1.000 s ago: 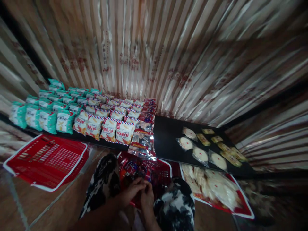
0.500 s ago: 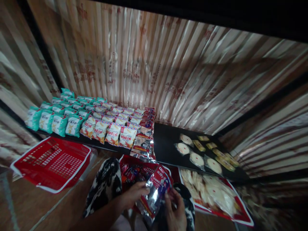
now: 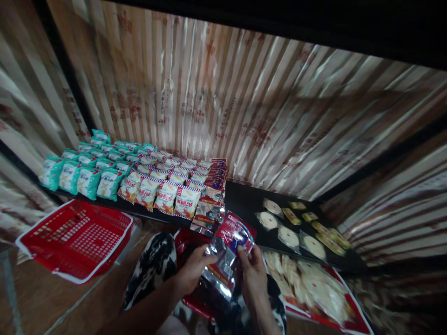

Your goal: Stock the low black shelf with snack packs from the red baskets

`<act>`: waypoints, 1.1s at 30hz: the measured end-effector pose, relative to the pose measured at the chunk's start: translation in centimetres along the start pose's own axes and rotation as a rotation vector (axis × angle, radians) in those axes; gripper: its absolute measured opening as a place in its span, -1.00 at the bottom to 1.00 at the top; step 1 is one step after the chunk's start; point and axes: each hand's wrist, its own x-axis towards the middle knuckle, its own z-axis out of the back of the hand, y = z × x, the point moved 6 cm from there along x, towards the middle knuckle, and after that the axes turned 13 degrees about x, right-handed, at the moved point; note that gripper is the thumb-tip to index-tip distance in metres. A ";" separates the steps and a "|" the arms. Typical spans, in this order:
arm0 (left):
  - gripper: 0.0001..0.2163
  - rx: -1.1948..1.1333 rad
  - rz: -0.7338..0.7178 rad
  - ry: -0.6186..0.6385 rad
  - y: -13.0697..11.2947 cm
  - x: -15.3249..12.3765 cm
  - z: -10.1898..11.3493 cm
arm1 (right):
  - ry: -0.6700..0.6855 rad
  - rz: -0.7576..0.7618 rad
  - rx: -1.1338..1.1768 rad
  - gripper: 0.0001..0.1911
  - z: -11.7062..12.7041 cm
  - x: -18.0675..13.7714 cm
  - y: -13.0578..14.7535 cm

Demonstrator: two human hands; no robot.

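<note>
Both hands hold a bunch of shiny red-and-silver snack packets (image 3: 228, 249) above a red basket (image 3: 185, 237) between my knees. My left hand (image 3: 193, 270) grips the packets from the left side and its fingers are closed on them. My right hand (image 3: 253, 274) pinches the top packet from the right. Just beyond, a column of the same red packets (image 3: 211, 195) lies on the black shelf (image 3: 244, 204).
Rows of teal bags (image 3: 84, 170) and white-orange bags (image 3: 164, 186) fill the shelf's left half. Round white cakes and small yellow packets (image 3: 300, 223) lie at its right. An empty red basket (image 3: 75, 237) sits on the floor at left, and a red basket of cakes (image 3: 314, 288) at right. Striped foil backs the shelf.
The hands lifted a bunch of red packets out of the basket between my knees and raised them toward the shelf. The view tilted up slightly.
</note>
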 end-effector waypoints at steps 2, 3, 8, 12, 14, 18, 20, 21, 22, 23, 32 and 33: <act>-0.57 0.008 -0.006 -0.103 -0.3 0.4 1.1 | 0.049 0.047 -0.009 -0.52 -1.9 1.6 0.8; -0.55 0.008 -0.021 -0.157 -0.5 0.7 1.7 | 0.070 0.080 -0.022 -0.52 -2.8 2.5 1.2; -0.53 -0.013 -0.158 -0.331 -1.7 2.5 4.0 | 0.136 0.196 -0.162 -0.39 -6.8 7.1 1.5; -0.43 -0.017 -0.186 -0.432 -1.8 4.1 5.6 | 0.163 0.246 -0.284 -0.34 -9.0 10.2 0.7; -0.39 -0.028 -0.193 -0.460 -1.6 4.7 6.1 | 0.150 0.264 -0.359 -0.33 -9.5 11.3 0.5; -0.47 0.031 -0.167 -0.480 -1.6 5.3 6.5 | 0.087 0.317 -0.594 -0.30 -9.6 12.9 0.3; -0.53 0.019 -0.130 -0.480 -1.6 5.4 6.4 | 0.040 0.339 -0.687 -0.29 -9.4 13.3 0.3; -0.56 -0.002 -0.113 -0.479 -1.6 5.4 6.4 | 0.027 0.346 -0.719 -0.29 -9.3 13.4 0.3; -0.58 -0.028 -0.102 -0.479 -1.6 5.5 6.3 | 0.024 0.352 -0.747 -0.30 -9.4 13.5 0.2; -0.60 -0.052 -0.098 -0.481 -1.5 5.5 6.3 | 0.027 0.359 -0.774 -0.32 -9.5 13.5 0.2; -0.58 -0.035 -0.086 -0.463 -1.0 6.5 6.9 | 0.103 0.483 -1.050 -0.55 -12.4 13.6 0.7; -0.59 -0.031 -0.076 -0.473 -1.1 6.6 7.0 | 0.119 0.503 -1.067 -0.55 -12.6 13.6 0.6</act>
